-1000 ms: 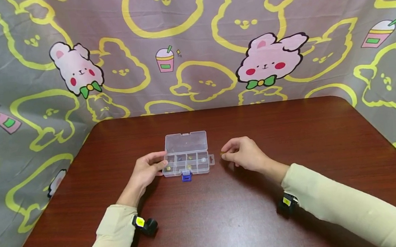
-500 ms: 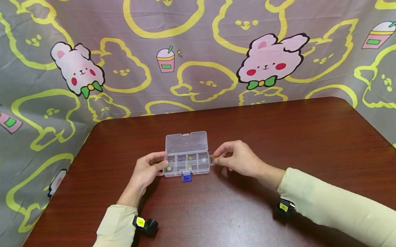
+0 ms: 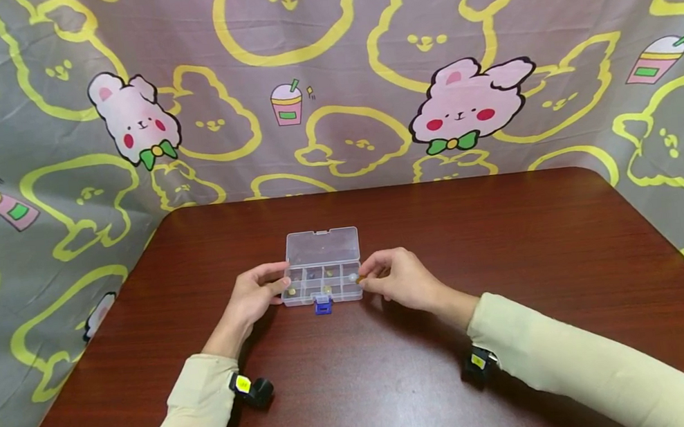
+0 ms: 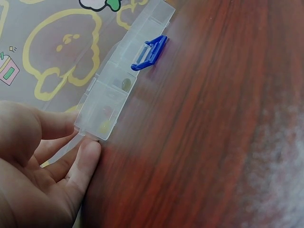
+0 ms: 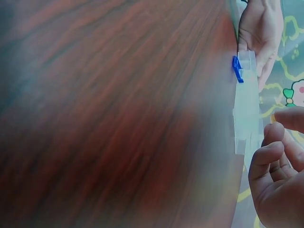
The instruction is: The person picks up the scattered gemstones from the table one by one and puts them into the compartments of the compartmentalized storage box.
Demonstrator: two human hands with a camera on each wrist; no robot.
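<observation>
A clear plastic compartment box lies on the table with its lid raised at the back. Its blue latch hangs down in front. At the left end, my left hand grips the box between thumb and fingers. My right hand pinches a small orange-brown piece over the box's right end; the fingers partly hide it. Several small pieces sit in the compartments, among them a yellow one at front left and a whitish one at the right.
The dark reddish wooden table extends around the box. Behind it hangs a grey curtain with cartoon rabbits. Black wrist cameras sit on the left and right forearms.
My right hand has moved left with the orange-brown piece, from beside the box to over its right end. The left hand and the box have stayed put.
</observation>
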